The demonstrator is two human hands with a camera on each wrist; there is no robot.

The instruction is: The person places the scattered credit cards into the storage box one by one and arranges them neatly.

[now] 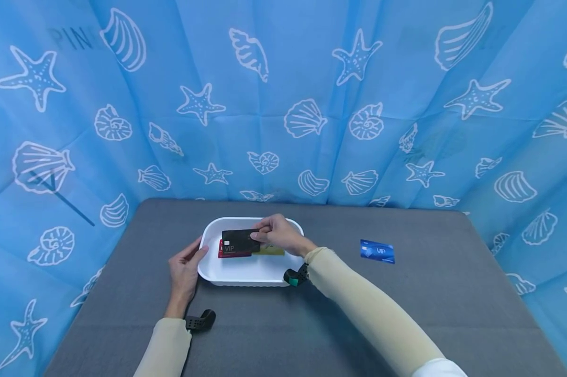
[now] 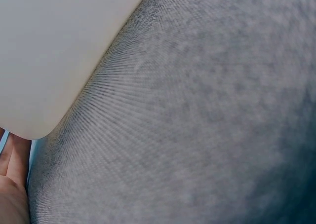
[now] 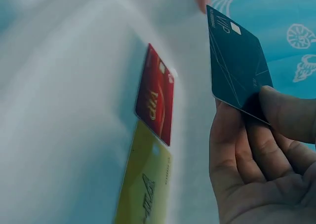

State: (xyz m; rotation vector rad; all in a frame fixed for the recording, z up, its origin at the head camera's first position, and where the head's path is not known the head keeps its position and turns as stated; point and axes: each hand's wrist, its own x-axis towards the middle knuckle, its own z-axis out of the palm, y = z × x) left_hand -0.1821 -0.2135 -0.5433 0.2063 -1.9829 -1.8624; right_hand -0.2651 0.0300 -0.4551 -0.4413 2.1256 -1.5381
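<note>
My right hand [image 1: 283, 236] pinches a black VIP card [image 1: 236, 242] between thumb and fingers, over the white tray [image 1: 241, 275]. In the right wrist view the black card [image 3: 237, 61] stands clear of the tray floor, tilted, with the thumb on its face. Below it in the tray lie a red VIP card [image 3: 155, 95] and a gold VIP card [image 3: 145, 179], end to end. The black card partly covers both in the head view. At the tray's left end my left hand [image 1: 184, 267] holds the rim, thumb on top and fingers along the outside.
A blue VIP card [image 1: 377, 251] lies on the grey tablecloth [image 1: 340, 314] to the right of the tray. Behind the table hangs a blue curtain [image 1: 274, 115] with shells and starfish. Each wrist wears a black camera mount.
</note>
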